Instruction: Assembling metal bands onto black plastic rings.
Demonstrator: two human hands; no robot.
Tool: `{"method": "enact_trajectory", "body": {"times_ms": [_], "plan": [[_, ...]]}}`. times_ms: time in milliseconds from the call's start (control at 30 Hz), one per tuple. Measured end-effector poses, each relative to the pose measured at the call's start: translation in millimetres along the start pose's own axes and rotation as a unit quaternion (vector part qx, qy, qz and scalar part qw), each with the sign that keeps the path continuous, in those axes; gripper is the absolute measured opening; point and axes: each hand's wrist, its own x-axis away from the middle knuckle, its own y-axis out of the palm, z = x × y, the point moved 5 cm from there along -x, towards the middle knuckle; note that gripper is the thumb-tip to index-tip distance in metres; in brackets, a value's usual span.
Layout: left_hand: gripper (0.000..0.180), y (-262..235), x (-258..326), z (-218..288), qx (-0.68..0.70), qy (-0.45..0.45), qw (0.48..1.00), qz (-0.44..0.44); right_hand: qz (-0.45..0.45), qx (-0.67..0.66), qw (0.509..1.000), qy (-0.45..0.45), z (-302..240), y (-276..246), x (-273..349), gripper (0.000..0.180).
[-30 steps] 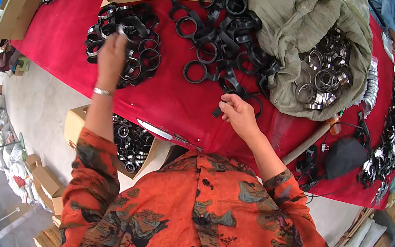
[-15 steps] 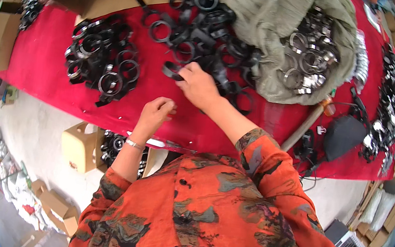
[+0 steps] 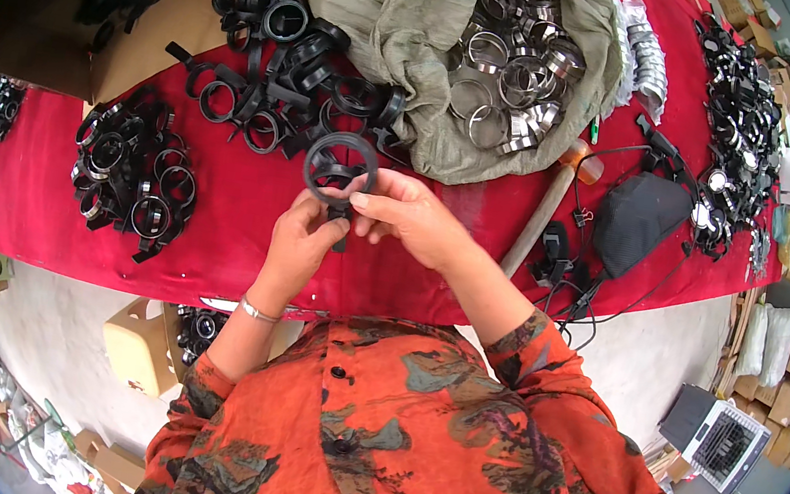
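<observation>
Hands met over the red table (image 3: pixel 217 222): left hand (image 3: pixel 299 244) and right hand (image 3: pixel 409 217) pinched one black ring clamp (image 3: pixel 339 163); finished-looking pile (image 3: pixel 132 175) lay left, loose heap (image 3: pixel 287 80) remained far.

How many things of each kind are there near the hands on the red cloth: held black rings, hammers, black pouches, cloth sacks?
black ring, held by left hand and right hand: 1
hammer: 1
black pouch: 1
cloth sack: 1
Total: 4
</observation>
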Motion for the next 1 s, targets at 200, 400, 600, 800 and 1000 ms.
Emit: {"method": "enact_trajectory", "body": {"times_ms": [200,400,600,800,1000], "plan": [[0.024,41.4,2.7,-17.0,0.498,-0.222,0.837,-0.039,0.423,0.621,0.585,-0.305,-53.8,-111.1,9.3,0.034],[0.021,39.1,9.6,-22.1,0.531,-0.234,0.814,-0.025,0.325,0.455,0.799,-0.221,-33.2,-150.1,-3.9,0.017],[0.020,39.8,4.7,0.4,0.539,-0.216,0.813,0.042,0.071,-0.017,0.994,-0.075,-28.9,-84.5,22.7,0.010],[0.014,50.5,-5.6,18.6,0.490,-0.201,0.845,0.071,0.001,0.133,0.989,-0.060,-4.7,-35.0,32.2,0.009],[0.012,25.4,2.6,13.6,0.459,-0.165,0.868,0.089,0.079,0.031,0.992,-0.096,-19.1,-53.1,39.7,0.012]]}}
